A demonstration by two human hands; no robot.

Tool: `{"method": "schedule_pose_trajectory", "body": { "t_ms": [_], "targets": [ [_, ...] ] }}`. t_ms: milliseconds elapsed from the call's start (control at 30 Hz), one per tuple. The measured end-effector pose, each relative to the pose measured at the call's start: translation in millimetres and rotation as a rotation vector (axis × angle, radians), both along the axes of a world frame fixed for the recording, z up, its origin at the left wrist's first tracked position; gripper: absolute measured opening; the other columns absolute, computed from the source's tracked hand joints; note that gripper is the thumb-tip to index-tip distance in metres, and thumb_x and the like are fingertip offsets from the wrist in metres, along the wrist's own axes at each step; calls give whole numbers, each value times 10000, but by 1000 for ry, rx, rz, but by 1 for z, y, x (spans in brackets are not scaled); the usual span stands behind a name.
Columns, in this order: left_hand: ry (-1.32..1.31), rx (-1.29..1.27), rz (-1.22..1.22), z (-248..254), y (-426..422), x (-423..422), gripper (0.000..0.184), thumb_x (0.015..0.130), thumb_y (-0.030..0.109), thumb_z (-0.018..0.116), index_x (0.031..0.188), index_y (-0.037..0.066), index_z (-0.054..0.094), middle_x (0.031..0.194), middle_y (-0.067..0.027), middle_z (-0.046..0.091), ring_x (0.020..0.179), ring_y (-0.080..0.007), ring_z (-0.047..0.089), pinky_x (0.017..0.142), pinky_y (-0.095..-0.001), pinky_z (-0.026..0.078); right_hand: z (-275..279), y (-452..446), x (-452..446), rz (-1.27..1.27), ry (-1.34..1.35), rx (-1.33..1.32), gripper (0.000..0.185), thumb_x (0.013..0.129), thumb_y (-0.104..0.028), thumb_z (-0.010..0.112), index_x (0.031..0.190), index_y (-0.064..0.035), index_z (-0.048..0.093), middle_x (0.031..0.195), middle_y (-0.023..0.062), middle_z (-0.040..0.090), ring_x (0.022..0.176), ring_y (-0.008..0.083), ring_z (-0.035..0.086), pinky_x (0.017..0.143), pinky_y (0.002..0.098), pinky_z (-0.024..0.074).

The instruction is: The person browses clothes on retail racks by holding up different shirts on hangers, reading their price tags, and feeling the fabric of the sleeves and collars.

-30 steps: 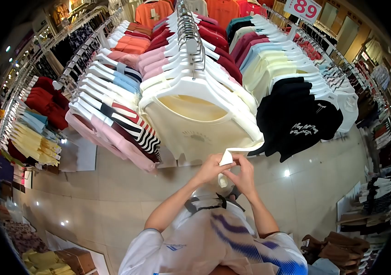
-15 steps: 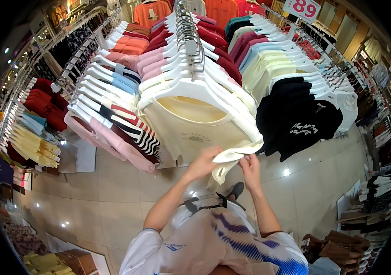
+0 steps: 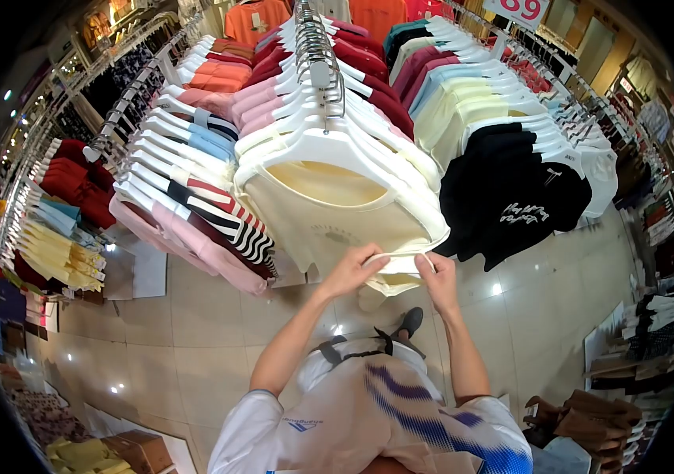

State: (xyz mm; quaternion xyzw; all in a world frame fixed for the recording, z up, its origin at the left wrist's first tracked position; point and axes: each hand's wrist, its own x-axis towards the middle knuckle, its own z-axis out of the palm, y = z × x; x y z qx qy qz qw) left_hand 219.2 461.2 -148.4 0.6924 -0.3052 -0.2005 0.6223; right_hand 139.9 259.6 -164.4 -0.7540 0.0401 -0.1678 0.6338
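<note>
A cream shirt [image 3: 293,209] with a faint chest print hangs on a white hanger [image 3: 322,147] at the front end of the middle rail. Its sleeve [image 3: 398,267], at the shirt's lower right, is stretched between both hands. My left hand [image 3: 357,271] pinches the left edge of the sleeve, fingers closed on the cloth. On the other edge, my right hand [image 3: 438,284] grips the fabric with the thumb on top. Between them the sleeve opening is spread flat. Fingers behind the cloth are partly hidden.
Striped and pink tops [image 3: 226,229] hang to the left of the cream shirt. Black shirts [image 3: 510,186] with white lettering hang at the right. A metal rail [image 3: 317,47] full of hangers runs away from me. Tiled floor [image 3: 210,324] lies below, with brown folded clothes [image 3: 589,419] lower right.
The twisted, drooping sleeve is now spread wider and flatter between my hands. My left hand has moved slightly right and up; my right hand has turned, its thumb now over the cloth.
</note>
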Motion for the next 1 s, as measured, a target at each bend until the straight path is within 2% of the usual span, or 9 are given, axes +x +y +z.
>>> {"method": "schedule_pose_trajectory", "body": {
  "t_ms": [100, 333, 400, 500, 633, 733, 833, 900, 1000],
  "targets": [
    [53, -107, 120, -10, -5, 5, 314, 956, 221, 533, 744, -10, 552, 656, 24, 424, 663, -65, 372, 574, -255, 346, -4, -17, 1, 75, 67, 178, 334, 965, -247, 541, 762, -13, 666, 688, -31, 590, 634, 24, 463, 580, 208, 365],
    [63, -137, 194, -12, -13, 1, 334, 964, 247, 522, 746, -6, 526, 687, 23, 451, 676, -72, 378, 596, -251, 346, 16, -15, -3, 82, 91, 468, 358, 978, -271, 511, 918, 48, 661, 854, 46, 667, 740, 59, 566, 700, 222, 445],
    [100, -77, 154, -14, -16, 3, 324, 971, 261, 510, 786, -2, 550, 711, 26, 486, 694, -60, 402, 614, -243, 365, 7, -14, -4, 89, 87, 400, 269, 953, -208, 559, 918, 42, 652, 835, 21, 649, 746, 57, 548, 701, 217, 439],
    [258, -191, 155, -2, -22, 1, 283, 979, 274, 501, 880, 22, 582, 742, 33, 522, 721, -40, 434, 642, -217, 380, -6, -5, -5, 37, -50, -213, 157, 779, 20, 662, 932, 9, 630, 844, 55, 605, 716, 118, 543, 652, 252, 436],
    [252, -181, 158, 1, -17, 1, 257, 972, 255, 517, 897, 19, 584, 773, 32, 537, 720, -41, 437, 659, -215, 387, -30, -8, -10, -170, -48, -438, 221, 691, 70, 614, 899, -4, 634, 780, 99, 604, 682, 230, 572, 613, 306, 443],
    [173, -163, 176, -4, -8, 4, 195, 939, 205, 569, 919, 11, 573, 795, 10, 553, 738, -50, 446, 675, -225, 394, -37, -19, -18, -140, 92, -504, 223, 723, 66, 587, 931, -1, 635, 719, 107, 612, 605, 211, 596, 562, 294, 451],
    [-45, 4, 161, -10, -3, 6, 123, 864, 88, 597, 926, -8, 549, 811, -64, 579, 768, -153, 532, 687, -294, 427, -26, -21, -28, -29, 222, -166, 216, 797, 70, 523, 974, 23, 637, 680, 78, 627, 523, 116, 591, 497, 239, 452],
    [-665, 73, 198, -41, -1, 13, 181, 753, -18, 607, 904, -5, 509, 775, -113, 541, 701, -304, 536, 651, -362, 427, -17, -20, -30, 26, 220, 7, 212, 819, 71, 502, 977, 33, 639, 680, 67, 631, 517, 83, 583, 487, 220, 451],
    [-581, 200, 320, -69, 11, 16, 189, 722, -45, 524, 909, -17, 526, 883, -218, 558, 829, -453, 530, 720, -479, 433, -12, -21, -30, 17, 210, -5, 205, 837, 75, 486, 969, 47, 640, 657, 34, 618, 541, 67, 583, 490, 215, 449]
  ]
}}
